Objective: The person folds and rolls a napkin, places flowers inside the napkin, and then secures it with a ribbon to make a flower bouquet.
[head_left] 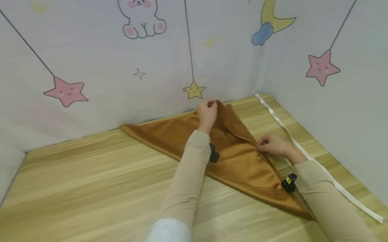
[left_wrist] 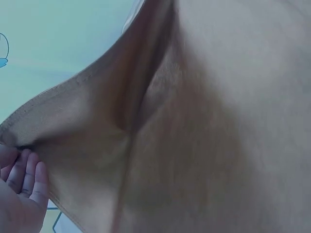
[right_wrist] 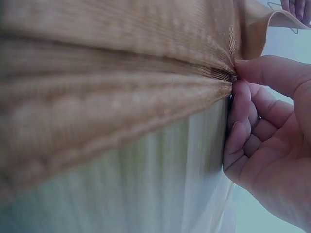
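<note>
Pinches cloth (head_left: 251, 169) by lifted edge in left hand (head_left: 208, 115), side edge in right hand (head_left: 275, 145); has table (head_left: 87, 181) room leftward

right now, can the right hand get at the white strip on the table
Probably yes: the white strip lies close beside the right hand and nothing appears to block it, though that hand would likely have to release the brown cloth it pinches first.

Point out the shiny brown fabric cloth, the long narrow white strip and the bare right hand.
Shiny brown fabric cloth (head_left: 241, 158): head view, middle of its upper surface.
Long narrow white strip (head_left: 354, 199): head view, its nearer half.
Bare right hand (head_left: 275, 145): head view, back of the hand.
</note>
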Motion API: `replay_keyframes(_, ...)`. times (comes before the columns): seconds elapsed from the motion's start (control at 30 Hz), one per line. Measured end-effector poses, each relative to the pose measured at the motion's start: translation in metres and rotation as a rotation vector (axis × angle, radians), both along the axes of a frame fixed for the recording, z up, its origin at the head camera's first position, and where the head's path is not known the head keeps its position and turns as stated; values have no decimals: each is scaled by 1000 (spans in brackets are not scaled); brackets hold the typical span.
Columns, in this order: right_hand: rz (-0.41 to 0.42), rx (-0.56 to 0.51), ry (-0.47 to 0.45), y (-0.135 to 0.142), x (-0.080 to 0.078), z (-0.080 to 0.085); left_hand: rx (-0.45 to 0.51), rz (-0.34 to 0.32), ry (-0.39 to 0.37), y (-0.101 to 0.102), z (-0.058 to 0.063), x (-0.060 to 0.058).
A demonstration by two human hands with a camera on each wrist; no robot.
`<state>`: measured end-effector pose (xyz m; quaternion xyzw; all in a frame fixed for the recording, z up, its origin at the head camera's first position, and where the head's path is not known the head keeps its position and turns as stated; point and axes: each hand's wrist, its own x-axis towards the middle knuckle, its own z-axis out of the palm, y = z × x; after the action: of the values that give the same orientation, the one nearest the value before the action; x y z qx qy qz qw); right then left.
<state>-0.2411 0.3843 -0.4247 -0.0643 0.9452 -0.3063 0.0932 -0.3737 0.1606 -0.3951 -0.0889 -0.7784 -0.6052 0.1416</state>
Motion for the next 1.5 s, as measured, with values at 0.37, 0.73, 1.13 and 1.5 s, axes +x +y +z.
replay_keyframes(0.37, 4, -3, -15, -4, 2, 5, 116, -11, -119, 12, -11, 1)
replay_keyframes(0.73, -16, -28, -5, -12, 4, -1, 186, -62, -165, 15, -25, 2)
replay_keyframes(1.13, -22, -18, -8, -19, 4, 3, 202, -114, -216, 11, -29, 0)
replay_keyframes(1.5, -45, 35, 13, -6, 1, 3, 4, -164, -315, -6, -9, 12)
